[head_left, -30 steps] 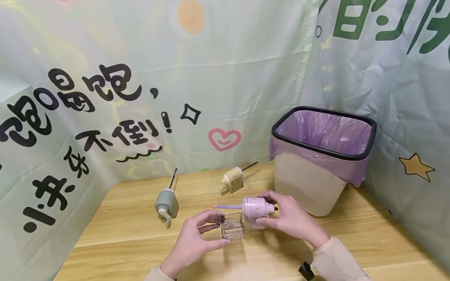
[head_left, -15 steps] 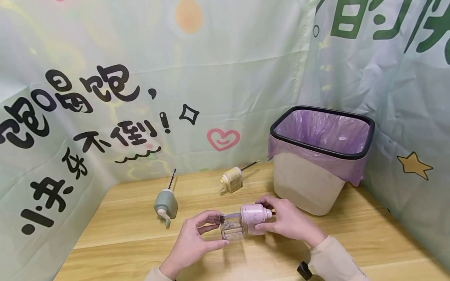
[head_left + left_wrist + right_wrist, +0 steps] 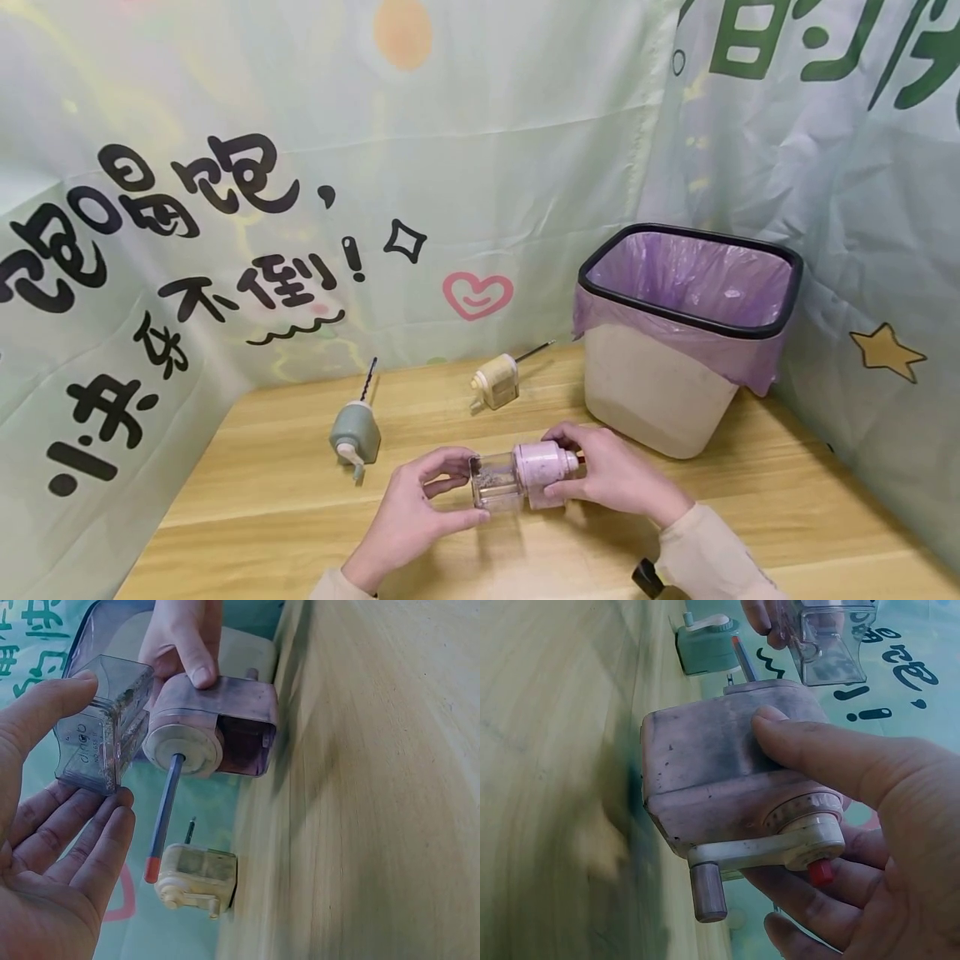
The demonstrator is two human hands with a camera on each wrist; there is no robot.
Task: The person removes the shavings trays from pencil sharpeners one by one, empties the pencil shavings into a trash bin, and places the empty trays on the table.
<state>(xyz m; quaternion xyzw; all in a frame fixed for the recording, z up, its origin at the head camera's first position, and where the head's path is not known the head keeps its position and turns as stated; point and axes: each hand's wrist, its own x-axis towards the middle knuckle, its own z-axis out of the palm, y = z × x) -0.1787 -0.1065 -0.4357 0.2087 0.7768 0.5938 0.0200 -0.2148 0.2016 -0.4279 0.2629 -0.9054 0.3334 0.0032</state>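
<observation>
My left hand (image 3: 416,508) holds a clear plastic shavings drawer (image 3: 497,485) between thumb and fingertips, with dark shavings inside. My right hand (image 3: 618,473) grips a pink crank pencil sharpener (image 3: 536,467), thumb on one side and fingers around the other. In the left wrist view, the sharpener's drawer slot gapes and a blue pencil (image 3: 169,814) with a red end sticks out of its front. The drawer is beside the sharpener, outside its slot. The right wrist view shows the crank handle (image 3: 709,892) and a red tip (image 3: 821,871) at the back.
On the wooden table (image 3: 247,517), a grey-green sharpener (image 3: 356,433) stands at left and a yellow sharpener (image 3: 497,383) behind, each with a pencil in it. A bin (image 3: 652,392) lined with a purple bag stands at back right. Printed cloth (image 3: 525,167) encloses the table.
My right hand has brought the sharpener down and closer to the body, level with the drawer. The pencil now overlaps the drawer in the head view. My left hand has stayed nearly still.
</observation>
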